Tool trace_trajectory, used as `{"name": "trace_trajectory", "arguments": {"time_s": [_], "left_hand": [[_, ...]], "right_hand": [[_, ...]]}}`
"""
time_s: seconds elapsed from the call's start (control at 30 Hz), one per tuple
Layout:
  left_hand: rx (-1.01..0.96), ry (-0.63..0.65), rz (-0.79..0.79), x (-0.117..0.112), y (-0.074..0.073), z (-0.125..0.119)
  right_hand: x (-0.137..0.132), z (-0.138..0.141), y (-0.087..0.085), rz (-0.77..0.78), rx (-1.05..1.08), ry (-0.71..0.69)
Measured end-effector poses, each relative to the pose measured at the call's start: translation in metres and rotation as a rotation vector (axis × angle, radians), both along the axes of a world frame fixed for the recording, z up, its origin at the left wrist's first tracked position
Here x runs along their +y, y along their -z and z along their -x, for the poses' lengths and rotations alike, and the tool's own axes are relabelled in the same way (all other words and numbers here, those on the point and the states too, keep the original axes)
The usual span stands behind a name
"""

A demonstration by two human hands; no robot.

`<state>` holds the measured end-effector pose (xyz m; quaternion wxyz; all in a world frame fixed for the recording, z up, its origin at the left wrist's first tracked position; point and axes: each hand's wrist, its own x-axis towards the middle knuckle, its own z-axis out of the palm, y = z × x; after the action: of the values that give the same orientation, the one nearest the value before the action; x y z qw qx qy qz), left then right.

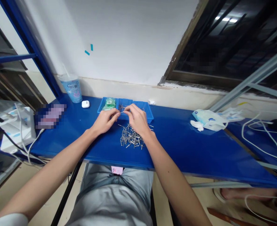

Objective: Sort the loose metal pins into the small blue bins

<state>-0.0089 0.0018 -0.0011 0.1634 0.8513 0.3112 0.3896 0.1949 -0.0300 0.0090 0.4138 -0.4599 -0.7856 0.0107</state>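
A thin silvery rivet [122, 112] spans the gap between my two hands above the blue parts bins. My left hand [106, 120] pinches its left end between thumb and fingers. At the other end, the fingertips of my right hand [137, 118] are closed on it. Just below my right hand lies a loose pile of metal rivets [130, 138] on the blue table, partly covered by that hand. Behind my hands stand three joined blue bins [150, 114]. Green-and-white packets [110, 103] fill the left one; small metal pieces show in the others, partly hidden.
On the blue table [176, 141], a cup with a straw [71, 88] and a white earbud case [85, 104] stand back left. A power strip with cables [20, 128] is at far left. A tissue pack [209, 119] lies right. The wall [119, 47] closes the back.
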Motion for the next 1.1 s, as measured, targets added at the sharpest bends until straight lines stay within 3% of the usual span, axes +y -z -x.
{"name": "trace_trajectory", "arguments": {"time_s": [0.2,0.43,0.57,0.67,0.83,0.97,1.1], "left_hand": [[0.01,-0.013,0.021,0.004,0.0,0.004],[0.309,0.116,0.094,0.015,0.014,0.005],[0.345,0.116,0.083,0.019,0.02,0.007],[0.345,0.094,0.077,0.021,0.023,0.008],[0.355,0.081,0.103,0.021,0.023,0.008],[0.391,0.067,0.089,0.016,0.019,0.005],[0.289,0.052,0.089,0.01,0.014,0.003]], "right_hand": [[0.0,-0.006,-0.004,-0.186,0.235,0.186],[-0.006,-0.017,-0.01,-0.363,0.476,0.476],[0.001,-0.026,-0.009,-0.407,0.379,0.612],[0.01,-0.031,-0.003,-0.341,0.229,0.708],[0.016,-0.027,0.002,-0.184,0.202,0.587],[0.011,-0.018,0.0,-0.117,0.173,0.31],[0.005,-0.01,-0.001,-0.018,0.024,0.015]]}}
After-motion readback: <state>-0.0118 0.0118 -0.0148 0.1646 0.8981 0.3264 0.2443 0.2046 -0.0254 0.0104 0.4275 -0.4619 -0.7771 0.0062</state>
